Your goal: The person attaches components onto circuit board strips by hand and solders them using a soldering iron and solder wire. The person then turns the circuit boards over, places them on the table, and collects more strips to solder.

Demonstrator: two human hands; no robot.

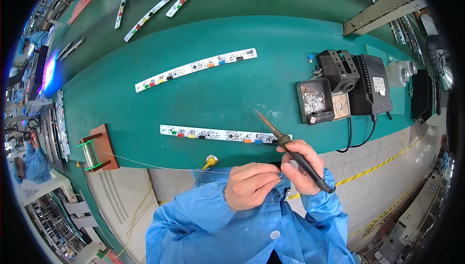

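Observation:
My right hand (302,167) grips a black-handled soldering iron (310,171), its tip pointing up and to the left over the green table. My left hand (252,184) is closed, thumb and fingers pinching the thin solder wire (160,166). That wire runs left to a spool (89,155) on a brown wooden stand (105,147). Just beyond my hands lies a narrow white circuit board strip (213,133) with small coloured parts; the iron crosses over its right end. Farther off rests a second such strip (193,68), slanting up to the right.
At the right stand a soldering iron holder (336,73) with a cleaning tray (314,99) and a black soldering station (375,85). A yellow-topped knob (210,161) sits at the table's near edge. More strips (160,10) lie at the back. A metal post (382,10) rises at back right.

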